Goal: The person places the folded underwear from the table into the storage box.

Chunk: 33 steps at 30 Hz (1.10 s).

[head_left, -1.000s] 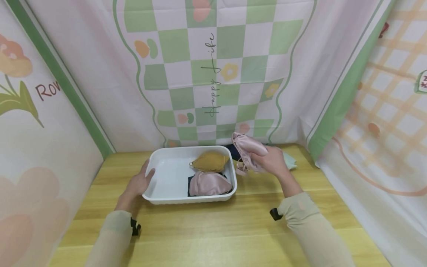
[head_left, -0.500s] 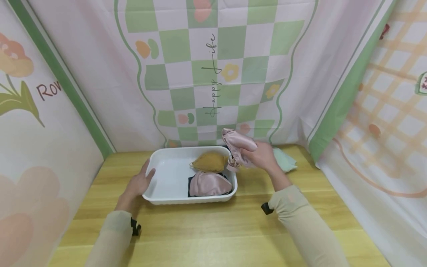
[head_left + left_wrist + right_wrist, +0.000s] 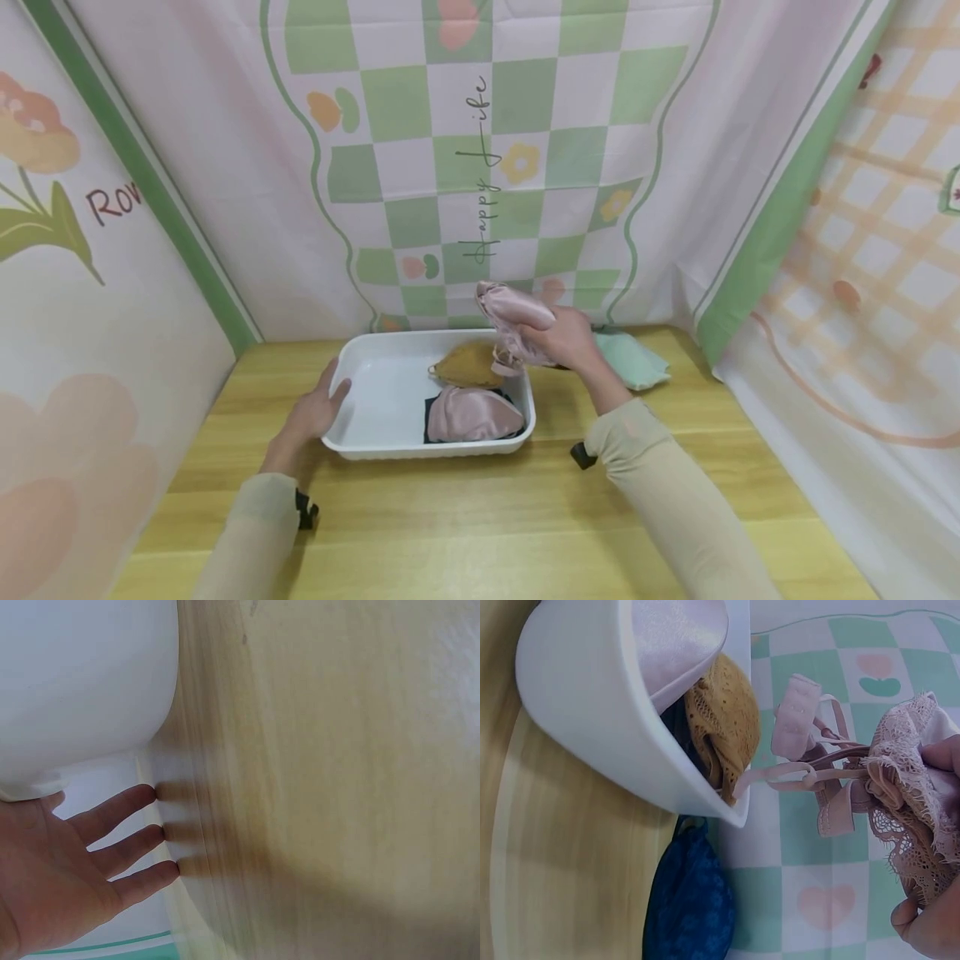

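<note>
My right hand (image 3: 566,337) grips a folded pink satin bra (image 3: 516,308) above the back right corner of a white tray (image 3: 375,396). In the right wrist view its lace edge, straps and hook band (image 3: 795,716) dangle toward the tray. Inside the tray's right half lie a mustard lace bra (image 3: 461,367) and, in front of it, another pink satin bra (image 3: 472,414) with dark fabric under it. My left hand (image 3: 307,412) rests at the tray's left side, thumb over the rim. The left wrist view shows its fingers (image 3: 124,810) straight and spread beside the tray.
A mint-green fabric piece (image 3: 632,362) lies on the wooden table (image 3: 450,517) to the right, partly behind the right arm. A dark blue bra (image 3: 691,900) lies behind the tray's right end in the right wrist view. A patterned curtain (image 3: 450,167) hangs behind.
My right hand has moved left with the pink bra, from beside the tray to over its back right corner. More of the mint-green fabric shows now. The left hand stays put.
</note>
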Tool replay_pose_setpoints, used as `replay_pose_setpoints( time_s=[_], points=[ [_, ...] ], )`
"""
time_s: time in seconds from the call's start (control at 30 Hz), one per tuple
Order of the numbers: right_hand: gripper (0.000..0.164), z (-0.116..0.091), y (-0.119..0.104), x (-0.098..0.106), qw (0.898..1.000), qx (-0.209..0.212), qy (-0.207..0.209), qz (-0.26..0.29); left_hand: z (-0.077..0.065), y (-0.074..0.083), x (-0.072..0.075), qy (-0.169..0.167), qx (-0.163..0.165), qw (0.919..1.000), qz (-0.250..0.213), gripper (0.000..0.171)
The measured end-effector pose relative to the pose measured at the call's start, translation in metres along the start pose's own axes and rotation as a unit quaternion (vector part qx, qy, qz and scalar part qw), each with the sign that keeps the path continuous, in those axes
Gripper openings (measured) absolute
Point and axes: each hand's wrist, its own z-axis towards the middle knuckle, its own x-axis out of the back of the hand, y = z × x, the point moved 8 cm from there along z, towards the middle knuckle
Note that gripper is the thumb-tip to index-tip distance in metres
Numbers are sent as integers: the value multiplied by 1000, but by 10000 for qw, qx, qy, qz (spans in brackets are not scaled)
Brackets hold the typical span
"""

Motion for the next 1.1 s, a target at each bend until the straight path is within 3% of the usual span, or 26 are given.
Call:
replay_pose_setpoints(
  time_s=[0.17,0.37,0.63,0.93,1.1],
  points=[
    [34,9,-12,-7,9993,253,-52,-264,1,0,0,-3,9,10000,-19,75],
    [36,20,-21,-14,9991,269,-106,-315,2,-1,1,62,-61,10000,5,75],
    [31,32,-27,-33,9988,443,-217,-73,4,-3,1,76,-57,10000,-4,74],
    [28,35,-27,-59,9945,547,-489,-749,3,-2,0,63,8,9999,-78,73],
    [36,33,-24,-75,9856,714,-725,-1351,2,-1,2,96,-13,9999,-80,74]
  ],
)
